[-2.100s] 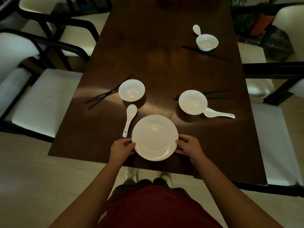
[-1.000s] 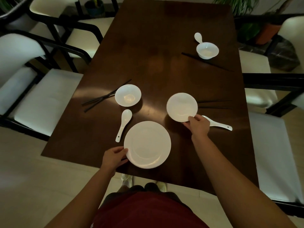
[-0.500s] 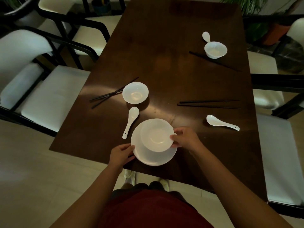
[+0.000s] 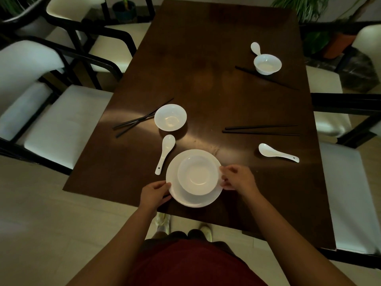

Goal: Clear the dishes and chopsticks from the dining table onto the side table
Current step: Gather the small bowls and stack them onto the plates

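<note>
While the left hand [image 4: 153, 194] grips the round white ceramic plate [image 4: 175, 178] at lower centre, the right hand [image 4: 239, 179] pinches the stacked white bowl [image 4: 196, 175]; the white ceramic spoon [image 4: 165, 153] lies just upper-left, handle toward the left hand.

White-cushioned black chairs [image 4: 61, 129] and potted plants [image 4: 309, 21] on pale floor [image 4: 41, 223].
</note>
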Available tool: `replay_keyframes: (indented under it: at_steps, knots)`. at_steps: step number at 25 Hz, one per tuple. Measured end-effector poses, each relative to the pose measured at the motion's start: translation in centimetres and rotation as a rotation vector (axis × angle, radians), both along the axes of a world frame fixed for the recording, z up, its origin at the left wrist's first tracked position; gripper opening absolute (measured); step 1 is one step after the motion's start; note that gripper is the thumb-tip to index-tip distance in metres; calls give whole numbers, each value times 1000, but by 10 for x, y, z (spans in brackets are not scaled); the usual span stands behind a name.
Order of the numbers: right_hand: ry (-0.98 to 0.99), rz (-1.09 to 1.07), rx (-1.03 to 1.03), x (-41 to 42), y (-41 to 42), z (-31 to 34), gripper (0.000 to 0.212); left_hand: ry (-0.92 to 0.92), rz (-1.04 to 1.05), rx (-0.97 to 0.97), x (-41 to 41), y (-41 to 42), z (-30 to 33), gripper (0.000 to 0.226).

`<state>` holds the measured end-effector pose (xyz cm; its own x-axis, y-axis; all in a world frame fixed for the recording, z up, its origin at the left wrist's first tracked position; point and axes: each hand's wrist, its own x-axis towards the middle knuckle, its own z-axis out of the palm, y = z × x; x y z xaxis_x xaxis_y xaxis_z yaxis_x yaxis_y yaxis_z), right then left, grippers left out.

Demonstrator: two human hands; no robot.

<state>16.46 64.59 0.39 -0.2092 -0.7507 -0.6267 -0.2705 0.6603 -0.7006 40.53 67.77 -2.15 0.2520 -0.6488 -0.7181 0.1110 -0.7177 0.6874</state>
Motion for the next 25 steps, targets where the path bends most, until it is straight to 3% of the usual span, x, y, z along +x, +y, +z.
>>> replay_keyframes:
  at_steps: [7,10,12,19,25]
  knots:
    - [-156,-72,99,3,21,-12,34,-62,-78,-22,2,0,-1,30]
    - [-170,-128,93,4,19,-17,33,-270,-253,-70,14,-14,10,23]
    - [-195,-162,97,3,20,-20,33,-371,-244,-138,25,-36,21,23]
    - [-248,-284,78,9,23,-26,35,-167,10,-40,31,-152,41,15]
    - [-252,-292,87,7,26,-29,37,10,-34,11,21,-199,26,40]
